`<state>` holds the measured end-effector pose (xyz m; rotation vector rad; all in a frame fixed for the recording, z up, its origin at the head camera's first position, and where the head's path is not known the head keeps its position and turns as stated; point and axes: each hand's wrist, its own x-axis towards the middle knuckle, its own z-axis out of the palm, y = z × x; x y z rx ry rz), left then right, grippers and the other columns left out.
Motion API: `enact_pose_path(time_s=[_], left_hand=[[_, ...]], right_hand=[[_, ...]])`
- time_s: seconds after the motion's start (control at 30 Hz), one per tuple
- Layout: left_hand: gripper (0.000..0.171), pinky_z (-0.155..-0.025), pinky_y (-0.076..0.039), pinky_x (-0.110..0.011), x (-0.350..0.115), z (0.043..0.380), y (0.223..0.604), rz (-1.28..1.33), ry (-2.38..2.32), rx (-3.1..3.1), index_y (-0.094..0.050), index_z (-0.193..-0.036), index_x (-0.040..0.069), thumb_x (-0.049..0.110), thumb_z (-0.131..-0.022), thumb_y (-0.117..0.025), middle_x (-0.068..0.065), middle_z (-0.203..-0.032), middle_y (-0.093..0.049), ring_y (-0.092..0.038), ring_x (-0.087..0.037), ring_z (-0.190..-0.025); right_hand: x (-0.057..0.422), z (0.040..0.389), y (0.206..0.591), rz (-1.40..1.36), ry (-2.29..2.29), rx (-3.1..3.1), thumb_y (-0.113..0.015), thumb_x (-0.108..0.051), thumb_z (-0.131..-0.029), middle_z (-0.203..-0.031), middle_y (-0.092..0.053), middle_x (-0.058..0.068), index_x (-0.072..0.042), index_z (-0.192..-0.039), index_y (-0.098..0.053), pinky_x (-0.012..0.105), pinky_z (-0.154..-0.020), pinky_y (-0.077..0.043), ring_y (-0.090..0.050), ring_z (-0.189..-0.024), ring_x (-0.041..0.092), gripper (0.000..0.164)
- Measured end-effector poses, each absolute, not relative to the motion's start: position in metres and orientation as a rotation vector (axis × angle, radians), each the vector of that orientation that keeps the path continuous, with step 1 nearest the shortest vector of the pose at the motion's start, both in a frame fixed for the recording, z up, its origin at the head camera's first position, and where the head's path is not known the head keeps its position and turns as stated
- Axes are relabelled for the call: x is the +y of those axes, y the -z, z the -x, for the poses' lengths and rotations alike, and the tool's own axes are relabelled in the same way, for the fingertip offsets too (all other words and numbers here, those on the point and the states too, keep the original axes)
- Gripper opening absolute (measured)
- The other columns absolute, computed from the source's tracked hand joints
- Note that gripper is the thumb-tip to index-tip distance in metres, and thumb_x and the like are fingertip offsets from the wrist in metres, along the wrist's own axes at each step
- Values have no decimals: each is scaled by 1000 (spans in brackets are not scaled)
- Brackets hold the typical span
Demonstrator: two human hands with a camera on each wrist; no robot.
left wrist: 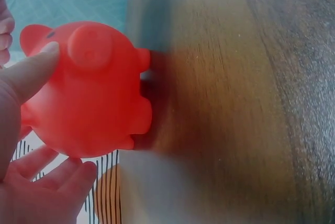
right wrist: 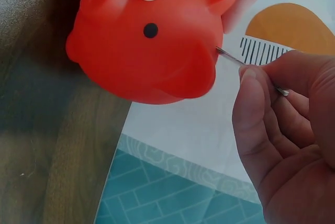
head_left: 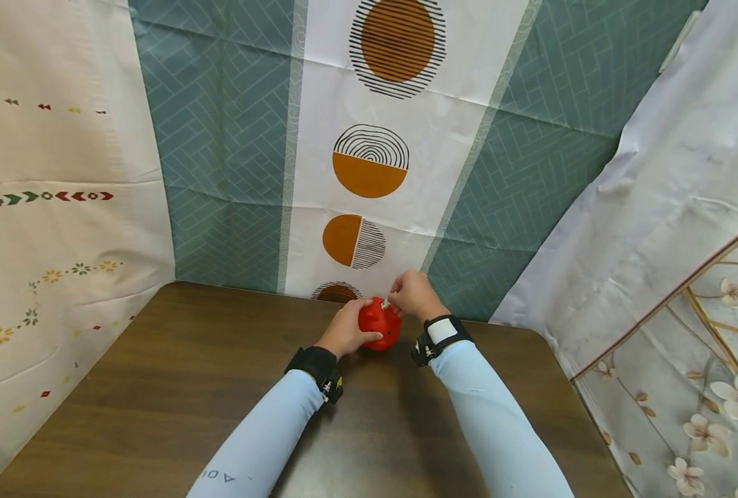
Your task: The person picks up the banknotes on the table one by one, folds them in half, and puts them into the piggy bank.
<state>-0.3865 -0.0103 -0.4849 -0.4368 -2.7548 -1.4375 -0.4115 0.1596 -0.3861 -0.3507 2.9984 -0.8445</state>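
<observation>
A red piggy bank [head_left: 380,326] stands on the wooden table near its back edge. My left hand [head_left: 346,329] grips it from the left. In the left wrist view the thumb [left wrist: 35,72] presses beside the snout, and the other fingers lie along the far side. My right hand [head_left: 415,294] is just right of the bank's top. Between thumb and fingertips it pinches a thin silvery stick [right wrist: 231,57], whose exact kind I cannot tell. The stick's far end meets the top of the bank by an ear; whether it enters a slot is hidden.
The brown wooden table [head_left: 157,387] stretches toward me and to both sides. Behind it hangs a teal and white cloth [head_left: 232,173] with orange circles. Patterned cream fabric [head_left: 51,277] hangs at the left, and a white floral curtain [head_left: 674,332] at the right.
</observation>
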Motion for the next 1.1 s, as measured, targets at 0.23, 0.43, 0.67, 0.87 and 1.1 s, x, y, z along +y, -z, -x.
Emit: enact_pose_path(time_s=[0.23,0.43,0.67,0.87,1.1], left_hand=[[77,-110,-49,-53,-11,389,486,410,1465,-2744,-50,-148,9,25,-82,-87,-14,-150,-52,-52,-37,-135],[78,-111,-48,-53,-12,389,487,400,1477,-2743,-49,-149,9,24,-83,-87,-14,-151,-52,-52,-36,-136],[77,-111,-48,-53,-10,386,485,399,1501,-2741,-49,-149,9,23,-83,-87,-14,-152,-51,-52,-36,-136],[77,-111,-48,-52,-9,386,486,401,1494,-2731,-49,-149,8,23,-83,-87,-14,-151,-52,-52,-36,-136],[77,-110,-49,-53,-10,387,485,398,1504,-2725,-49,-148,8,21,-82,-87,-15,-151,-52,-53,-37,-134]], right_hand=[[148,412,387,339,682,3076,-70,-12,-93,-65,-68,6,-6,-74,-75,26,-53,-57,-63,-54,17,20],[143,413,386,327,568,3154,-74,-18,-91,-59,-60,2,-9,-66,-72,24,-49,-49,-53,-60,18,27],[140,413,388,298,575,3152,-76,-16,-91,-66,-66,5,-7,-72,-74,26,-53,-54,-56,-65,21,21],[138,411,388,328,522,3166,-74,-15,-91,-65,-66,4,-7,-70,-73,26,-53,-52,-57,-64,19,22],[131,408,385,321,537,3134,-73,-15,-93,-63,-64,4,-8,-69,-73,25,-53,-53,-55,-63,19,25]])
